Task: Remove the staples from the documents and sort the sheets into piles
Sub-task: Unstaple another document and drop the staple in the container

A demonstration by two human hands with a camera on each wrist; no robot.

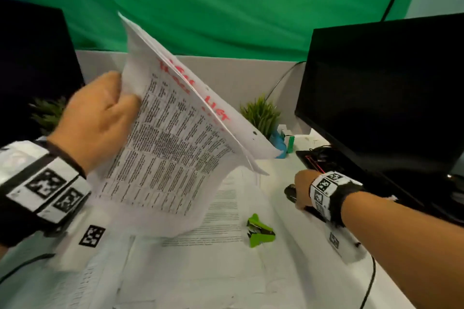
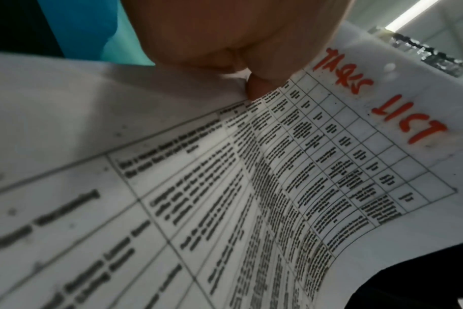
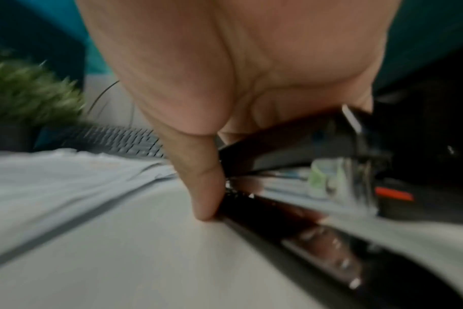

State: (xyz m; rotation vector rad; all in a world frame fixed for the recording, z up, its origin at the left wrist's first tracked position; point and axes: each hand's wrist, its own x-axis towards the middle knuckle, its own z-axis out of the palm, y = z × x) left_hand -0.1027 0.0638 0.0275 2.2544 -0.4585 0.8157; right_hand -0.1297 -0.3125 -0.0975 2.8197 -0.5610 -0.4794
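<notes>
Gripping blurred sheets [image 1: 160, 148], left hand [image 1: 98, 120]; right hand [image 1: 302, 189] clasps half-hidden stapler [image 3: 291, 154].

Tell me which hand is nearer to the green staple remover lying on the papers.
Right. The right hand grips a black stapler on the desk just right of the green staple remover. The left hand is raised well above and left of it, holding up printed sheets.

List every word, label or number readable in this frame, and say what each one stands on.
"TASKS LIST", handwritten in red; the first word is scrawled and uncertain: on the tabled sheet that the left hand holds up.
Printed table text on that sheet: too blurred to read.
Printed lines on the sheets on the desk: too small to read.
Square black-and-white markers on the wristbands: patterns, no words.
</notes>
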